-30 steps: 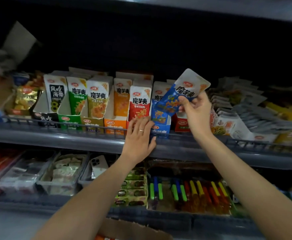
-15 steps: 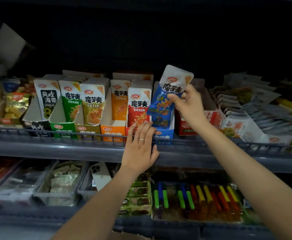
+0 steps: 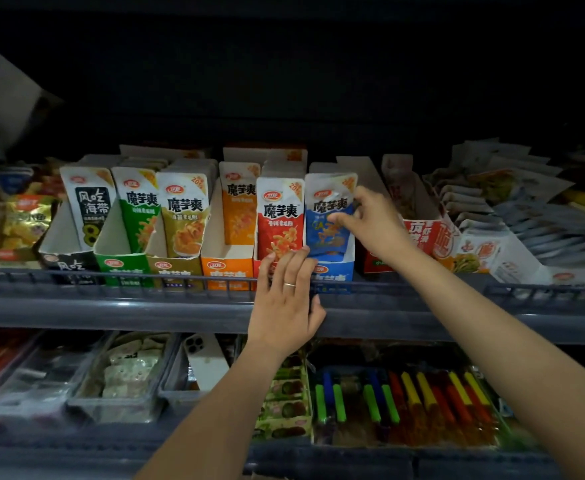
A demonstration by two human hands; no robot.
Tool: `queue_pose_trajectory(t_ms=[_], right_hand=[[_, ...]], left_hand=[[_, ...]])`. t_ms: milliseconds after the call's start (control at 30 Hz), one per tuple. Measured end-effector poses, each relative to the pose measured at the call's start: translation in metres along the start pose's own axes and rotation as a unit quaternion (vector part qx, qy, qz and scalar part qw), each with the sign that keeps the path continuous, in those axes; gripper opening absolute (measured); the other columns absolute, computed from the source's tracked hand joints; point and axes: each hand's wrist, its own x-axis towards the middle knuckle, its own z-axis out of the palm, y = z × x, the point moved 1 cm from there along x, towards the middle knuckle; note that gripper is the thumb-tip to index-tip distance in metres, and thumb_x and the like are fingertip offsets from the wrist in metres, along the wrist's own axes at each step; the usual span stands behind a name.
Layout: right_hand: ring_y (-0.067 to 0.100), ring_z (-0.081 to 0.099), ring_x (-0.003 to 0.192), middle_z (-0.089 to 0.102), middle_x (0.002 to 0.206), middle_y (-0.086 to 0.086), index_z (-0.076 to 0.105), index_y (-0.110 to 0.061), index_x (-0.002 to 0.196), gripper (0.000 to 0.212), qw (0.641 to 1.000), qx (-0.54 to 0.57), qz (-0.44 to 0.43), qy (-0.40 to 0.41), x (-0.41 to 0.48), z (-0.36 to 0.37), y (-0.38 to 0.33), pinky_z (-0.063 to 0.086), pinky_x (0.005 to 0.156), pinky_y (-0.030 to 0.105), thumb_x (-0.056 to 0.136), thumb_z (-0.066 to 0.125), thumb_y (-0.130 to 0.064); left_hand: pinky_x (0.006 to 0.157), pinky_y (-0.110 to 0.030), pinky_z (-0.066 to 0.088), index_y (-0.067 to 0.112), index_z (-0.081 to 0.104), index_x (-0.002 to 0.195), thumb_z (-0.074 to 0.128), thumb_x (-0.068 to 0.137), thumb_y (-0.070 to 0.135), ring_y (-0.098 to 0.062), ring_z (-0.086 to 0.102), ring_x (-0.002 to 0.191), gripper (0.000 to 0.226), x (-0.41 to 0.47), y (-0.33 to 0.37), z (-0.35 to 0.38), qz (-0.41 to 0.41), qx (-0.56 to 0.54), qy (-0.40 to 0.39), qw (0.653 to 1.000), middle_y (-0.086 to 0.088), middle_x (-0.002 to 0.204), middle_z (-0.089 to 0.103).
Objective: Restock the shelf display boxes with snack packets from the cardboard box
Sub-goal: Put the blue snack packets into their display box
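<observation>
A blue snack packet [image 3: 324, 237] stands upright at the front of the blue display box [image 3: 334, 271] on the upper shelf. My right hand [image 3: 374, 226] pinches the packet's upper right part, thumb on its face and fingers over its top edge. My left hand [image 3: 284, 299] rests with straight fingers on the shelf rail [image 3: 145, 282] and on the front of the red display box, just below the red packet [image 3: 279, 216]. The cardboard box is out of view.
Left of the red box stand orange [image 3: 228, 268], olive [image 3: 176, 268], green [image 3: 124, 265] and black [image 3: 66, 261] display boxes with packets. Another red box [image 3: 419, 230] and several loose packets [image 3: 526, 216] lie to the right. A phone [image 3: 204, 358] and snack trays sit on the lower shelf.
My right hand has lowered the blue packet from above the shelf down into the blue display box. My left hand has stayed on the rail.
</observation>
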Motion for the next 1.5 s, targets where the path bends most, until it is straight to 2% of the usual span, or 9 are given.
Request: queue_pose_trajectory(t_ms=[133,333,433,600,733,900,1100,1267,1500], right_hand=[[0.012,0.060,0.099,0.062,0.110,-0.001,0.055,-0.011,0.113,0.039,0.999,0.020,0.035,0.017,-0.002,0.009,0.007,0.048,0.077,0.027,0.079,0.073,-0.016],[0.023,0.065,0.092,0.057,0.122,0.007,0.016,-0.022,0.142,0.087,0.996,-0.082,0.002,0.037,-0.002,0.012,-0.001,0.056,0.071,0.042,0.078,0.074,-0.013],[0.028,0.064,0.094,0.058,0.118,0.006,0.021,-0.023,0.137,0.080,0.983,-0.185,-0.001,-0.001,0.002,0.012,-0.006,0.053,0.070,0.041,0.077,0.075,-0.017],[0.030,0.063,0.096,0.058,0.116,0.009,0.028,-0.016,0.131,0.068,0.967,-0.251,0.013,0.038,0.004,0.013,-0.009,0.047,0.067,0.037,0.080,0.073,-0.018],[0.032,0.062,0.095,0.044,0.127,0.013,0.027,-0.016,0.135,0.070,0.956,-0.289,0.020,0.040,0.006,0.015,-0.015,0.038,0.063,0.033,0.081,0.071,-0.016],[0.029,0.058,0.093,0.035,0.132,0.019,0.031,-0.010,0.132,0.062,0.940,-0.325,-0.001,0.102,0.006,0.017,-0.015,0.045,0.064,0.031,0.082,0.068,-0.006],[0.025,0.044,0.112,0.059,0.118,0.003,0.055,-0.022,0.112,0.027,0.932,-0.349,-0.092,-0.021,0.004,0.023,-0.013,0.030,0.090,0.037,0.086,0.060,-0.015],[0.024,0.039,0.121,0.056,0.121,0.002,0.058,-0.033,0.119,0.033,0.922,-0.366,-0.070,-0.109,0.000,0.024,-0.018,0.018,0.103,0.043,0.089,0.055,-0.019],[0.025,0.039,0.126,0.051,0.125,0.004,0.058,-0.031,0.121,0.036,0.912,-0.397,-0.046,-0.090,-0.003,0.030,-0.020,0.009,0.111,0.051,0.089,0.057,-0.015]], left_hand=[[0.113,-0.043,0.017,0.008,0.037,0.126,0.045,0.080,0.030,-0.024,0.037,0.123,0.052,0.000,0.000,0.001,0.001,0.014,-0.002,1.000,-0.008,0.134,0.036],[0.115,-0.041,0.012,0.009,0.037,0.127,0.045,0.080,0.031,-0.024,0.035,0.124,0.053,-0.001,0.000,0.000,-0.003,0.021,-0.009,1.000,-0.007,0.134,0.035],[0.114,-0.042,0.014,0.009,0.037,0.126,0.045,0.080,0.032,-0.023,0.036,0.124,0.052,0.000,0.000,0.000,-0.006,0.019,-0.011,1.000,-0.007,0.133,0.036],[0.114,-0.042,0.016,0.008,0.037,0.128,0.045,0.081,0.031,-0.023,0.037,0.124,0.053,0.000,0.000,-0.001,-0.005,0.020,-0.015,1.000,-0.007,0.134,0.035],[0.113,-0.044,0.018,0.008,0.037,0.128,0.045,0.080,0.031,-0.024,0.037,0.124,0.054,0.000,0.001,-0.001,-0.001,0.022,-0.017,1.000,-0.007,0.135,0.035],[0.112,-0.045,0.020,0.008,0.038,0.127,0.046,0.080,0.031,-0.024,0.037,0.123,0.053,0.000,0.000,0.000,0.001,0.019,-0.009,1.000,-0.007,0.134,0.036],[0.113,-0.044,0.017,0.008,0.037,0.127,0.046,0.081,0.031,-0.024,0.036,0.124,0.053,-0.001,0.000,0.001,0.001,0.019,-0.010,1.000,-0.007,0.135,0.035],[0.112,-0.045,0.019,0.008,0.037,0.128,0.045,0.080,0.031,-0.024,0.036,0.124,0.053,-0.001,0.000,0.000,0.004,0.022,-0.008,1.000,-0.008,0.135,0.034],[0.112,-0.046,0.020,0.007,0.036,0.128,0.045,0.081,0.031,-0.025,0.036,0.125,0.054,-0.002,-0.001,0.001,0.008,0.026,-0.012,1.000,-0.008,0.137,0.034]])
